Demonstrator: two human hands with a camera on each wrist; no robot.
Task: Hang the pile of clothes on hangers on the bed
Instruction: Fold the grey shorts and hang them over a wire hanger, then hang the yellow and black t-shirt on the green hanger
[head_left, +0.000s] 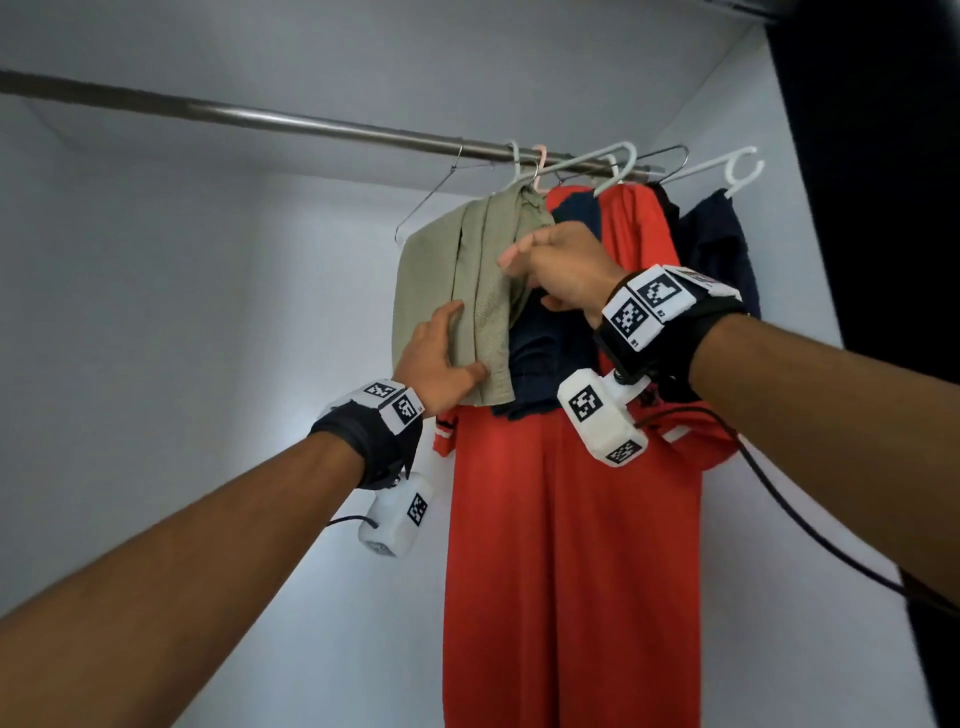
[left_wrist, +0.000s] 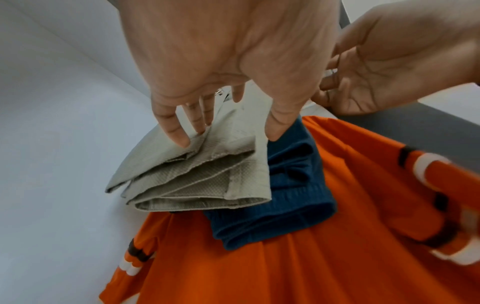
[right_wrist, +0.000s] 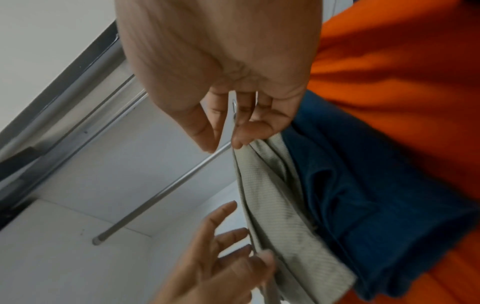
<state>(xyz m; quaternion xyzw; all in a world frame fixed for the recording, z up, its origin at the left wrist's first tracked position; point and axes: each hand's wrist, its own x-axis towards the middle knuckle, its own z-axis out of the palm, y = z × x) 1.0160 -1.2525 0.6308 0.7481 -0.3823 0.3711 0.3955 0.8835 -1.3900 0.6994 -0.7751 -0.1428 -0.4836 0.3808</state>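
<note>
Bare steel forms the closet rail (head_left: 291, 120), which runs from the left wall to the hangers bunched at its right end. The left hand (head_left: 434, 358) lies flat against the lower part of the folded khaki garment (head_left: 462, 291), fingers (left_wrist: 172, 127) straight and spread, thumb at the hem. This garment is draped over a wire hanger (head_left: 431, 195) already hooked on the rail. To its right, the right hand (head_left: 563, 270) sits at the garment's upper edge, fingers loosely apart and clamped on nothing. Beyond hang a navy garment (head_left: 540, 353), an orange shirt (head_left: 571, 545) and further dark clothes (head_left: 719, 244). Risk: the khaki fabric is only draped, so an uneven push could slide it off the wire; crowded hooks may also snag or lift a neighbouring hanger. No containers are in view; the closet itself holds the hung clothes.
</note>
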